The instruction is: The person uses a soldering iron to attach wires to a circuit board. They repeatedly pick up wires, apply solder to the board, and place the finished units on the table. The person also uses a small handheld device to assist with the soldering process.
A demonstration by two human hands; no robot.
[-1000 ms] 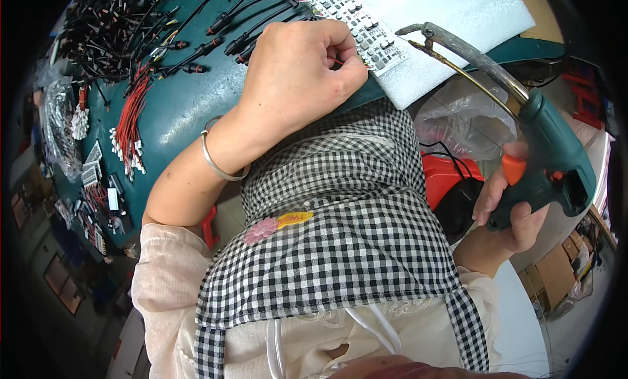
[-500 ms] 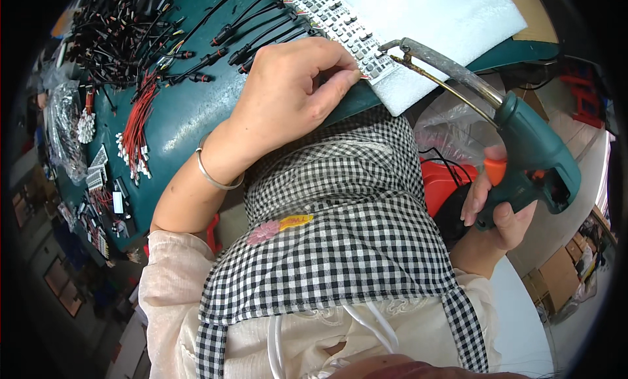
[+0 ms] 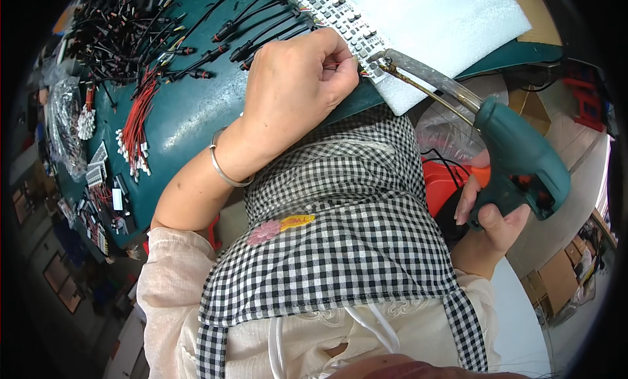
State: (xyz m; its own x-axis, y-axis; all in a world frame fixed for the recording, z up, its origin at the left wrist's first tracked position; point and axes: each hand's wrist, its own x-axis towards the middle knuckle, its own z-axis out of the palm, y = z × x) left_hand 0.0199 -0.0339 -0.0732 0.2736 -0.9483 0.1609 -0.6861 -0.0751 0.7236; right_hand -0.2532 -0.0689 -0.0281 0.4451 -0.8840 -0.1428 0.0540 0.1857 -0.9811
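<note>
A green soldering gun (image 3: 523, 153) with an orange trigger is gripped in my right hand (image 3: 494, 212). Its tip reaches the near end of a white circuit board strip (image 3: 353, 29) dotted with grey components. At that same end, my left hand (image 3: 297, 84) pinches thin wires (image 3: 335, 66), some of them red, between thumb and forefinger. The fingertips partly hide where the wires meet the board. Several black cables with connectors (image 3: 261, 38) run up to the board's left side. Beneath the board lies a white foam sheet (image 3: 451, 29).
Left on the green table (image 3: 190, 130) lie a heap of black cables (image 3: 111, 38), a bundle of red wires with white plugs (image 3: 136, 124), and clear plastic bags (image 3: 65, 127). Small boards (image 3: 97, 166) sit near the left edge. Cardboard boxes (image 3: 559, 277) stand at lower right.
The soldering gun has moved left and its tip is now down at the board's near end. My left hand has shifted slightly, showing more of the red wire.
</note>
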